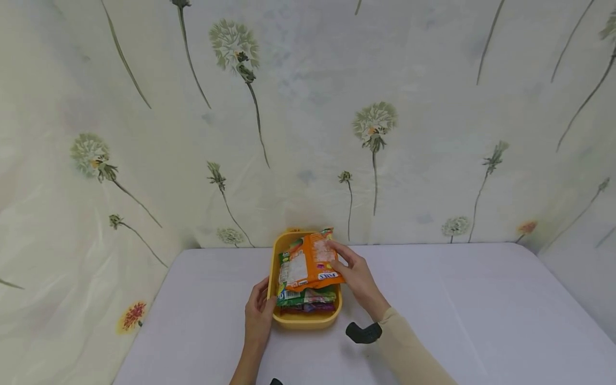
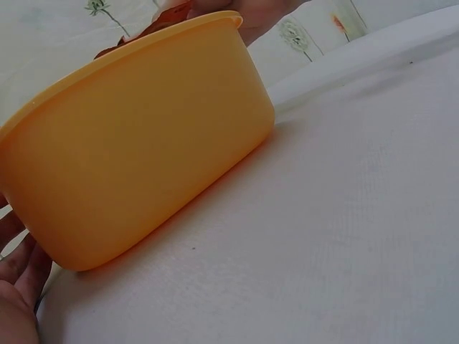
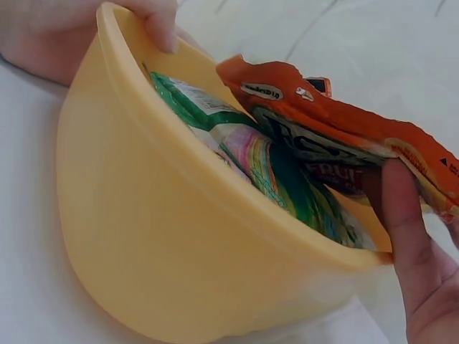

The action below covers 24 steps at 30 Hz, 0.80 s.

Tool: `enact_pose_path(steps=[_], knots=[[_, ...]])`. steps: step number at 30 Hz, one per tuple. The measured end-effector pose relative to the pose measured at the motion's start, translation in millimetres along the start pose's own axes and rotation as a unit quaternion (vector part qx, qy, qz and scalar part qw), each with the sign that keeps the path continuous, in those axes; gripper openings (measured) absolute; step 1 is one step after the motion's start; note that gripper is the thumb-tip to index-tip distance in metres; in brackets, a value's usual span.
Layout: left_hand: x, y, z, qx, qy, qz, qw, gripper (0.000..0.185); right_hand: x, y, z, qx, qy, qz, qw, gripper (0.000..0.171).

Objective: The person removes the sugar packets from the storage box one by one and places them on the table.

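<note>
A yellow plastic container (image 1: 304, 321) stands on the white table, filled with snack packets. An orange packet (image 1: 310, 262) lies tilted on top of green and purple packets (image 1: 308, 297). My right hand (image 1: 338, 258) pinches the orange packet at its right edge; in the right wrist view its fingers (image 3: 406, 229) sit under the orange packet (image 3: 337, 136), just above the rim. My left hand (image 1: 266, 302) grips the container's near left corner, thumb (image 3: 156, 21) hooked over the rim. The left wrist view shows the container wall (image 2: 143, 143) and my fingers (image 2: 18, 283) beside it.
The white table (image 1: 457, 299) stretches out to the right and in front of the container. A dandelion-print cloth (image 1: 308, 123) hangs as a backdrop behind and to the left. A black wrist camera mount (image 1: 363, 332) sits on my right forearm.
</note>
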<state>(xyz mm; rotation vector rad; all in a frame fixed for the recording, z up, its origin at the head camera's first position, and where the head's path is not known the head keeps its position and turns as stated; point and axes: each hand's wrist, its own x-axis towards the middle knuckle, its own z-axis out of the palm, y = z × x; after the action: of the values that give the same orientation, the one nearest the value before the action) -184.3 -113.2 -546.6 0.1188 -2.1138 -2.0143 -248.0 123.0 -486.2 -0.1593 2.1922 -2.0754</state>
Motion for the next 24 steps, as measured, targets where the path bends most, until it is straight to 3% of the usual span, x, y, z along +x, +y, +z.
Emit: enact_pose_path(steps=[5,12,15,20,24], knots=[[-1.7,3.9,-0.7,-0.002,-0.004,-0.013,0.9999,0.046,-2.1,3.2,-3.1,-0.009,0.009,0.004,1.0,0.043],[-10.6,31.9,-1.2,0.016,-0.016,-0.008,0.9997,0.046,-5.5,1.1,-7.8,-0.018,0.011,0.009,1.0,0.043],[-12.5,37.1,-1.5,0.022,-0.015,-0.005,0.9996,0.045,-6.3,-1.2,-9.8,-0.02,0.008,0.007,1.0,0.043],[-12.5,36.1,-2.1,0.017,-0.018,-0.007,0.9997,0.045,-8.6,-1.8,-13.6,-0.031,0.007,0.0,1.0,0.043],[-7.8,20.9,-1.9,0.008,-0.013,-0.007,0.9999,0.044,-10.9,-1.5,-17.0,-0.035,0.011,0.002,0.999,0.043]])
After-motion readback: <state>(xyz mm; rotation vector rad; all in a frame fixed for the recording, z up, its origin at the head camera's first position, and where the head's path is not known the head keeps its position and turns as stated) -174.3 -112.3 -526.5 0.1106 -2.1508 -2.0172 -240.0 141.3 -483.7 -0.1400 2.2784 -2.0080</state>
